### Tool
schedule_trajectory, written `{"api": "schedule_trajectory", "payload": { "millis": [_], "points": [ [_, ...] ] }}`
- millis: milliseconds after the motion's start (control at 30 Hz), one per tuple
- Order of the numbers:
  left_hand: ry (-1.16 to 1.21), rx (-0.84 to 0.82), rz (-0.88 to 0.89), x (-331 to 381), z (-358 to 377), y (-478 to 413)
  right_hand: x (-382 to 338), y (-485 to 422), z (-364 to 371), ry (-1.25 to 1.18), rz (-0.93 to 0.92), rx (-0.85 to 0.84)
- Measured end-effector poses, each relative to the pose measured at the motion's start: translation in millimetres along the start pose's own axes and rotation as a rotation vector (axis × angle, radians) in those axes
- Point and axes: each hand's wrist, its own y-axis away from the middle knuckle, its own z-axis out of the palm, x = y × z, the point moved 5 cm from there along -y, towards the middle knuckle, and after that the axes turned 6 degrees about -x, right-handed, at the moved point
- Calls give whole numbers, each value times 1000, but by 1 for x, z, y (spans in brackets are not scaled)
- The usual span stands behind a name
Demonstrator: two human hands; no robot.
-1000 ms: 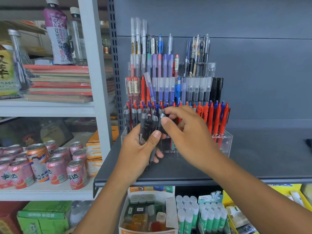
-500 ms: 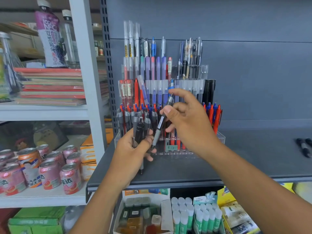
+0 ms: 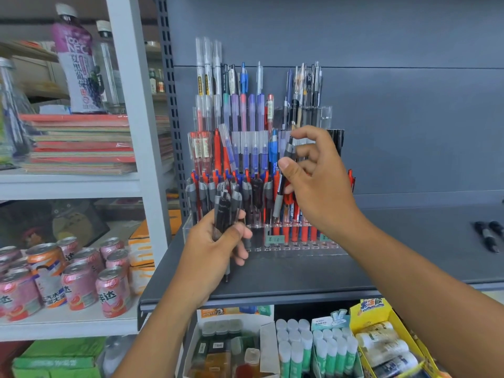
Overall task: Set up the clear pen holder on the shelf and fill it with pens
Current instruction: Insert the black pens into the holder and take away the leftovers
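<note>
A clear tiered pen holder (image 3: 289, 248) stands on the dark grey shelf (image 3: 300, 276), packed with red, blue, purple and black pens in rising rows. My left hand (image 3: 215, 252) grips a small bundle of black-and-grey pens (image 3: 227, 211) in front of the holder's left end. My right hand (image 3: 316, 184) pinches a single black pen with a grey grip (image 3: 282, 184), held nearly upright with its tip just over the front row's middle slots.
Two loose black pens (image 3: 488, 234) lie on the shelf at the far right. Drink cans (image 3: 79, 279) and stacked notebooks (image 3: 81, 145) fill the white shelving to the left. Glue sticks (image 3: 313, 347) and boxes sit below the shelf.
My right hand has drawn one pen out of the bundle and lifted it up and to the right, over the holder's front row. The left hand keeps the remaining pens.
</note>
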Motion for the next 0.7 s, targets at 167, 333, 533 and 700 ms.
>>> {"api": "schedule_trajectory", "payload": {
  "millis": [167, 333, 533, 700],
  "points": [
    [-1, -12, 21, 0, -1, 1, 0, 1, 0, 44, -2, 27],
    [-12, -25, 60, 3, -1, 2, 3, 2, 0, 48, 12, 32],
    [-33, -40, 92, 4, 0, 1, 12, 7, 5, 76, 53, 31],
    [-30, -34, 100, 4, 0, 1, 16, 12, 10, 251, 39, -13]
  ]
}}
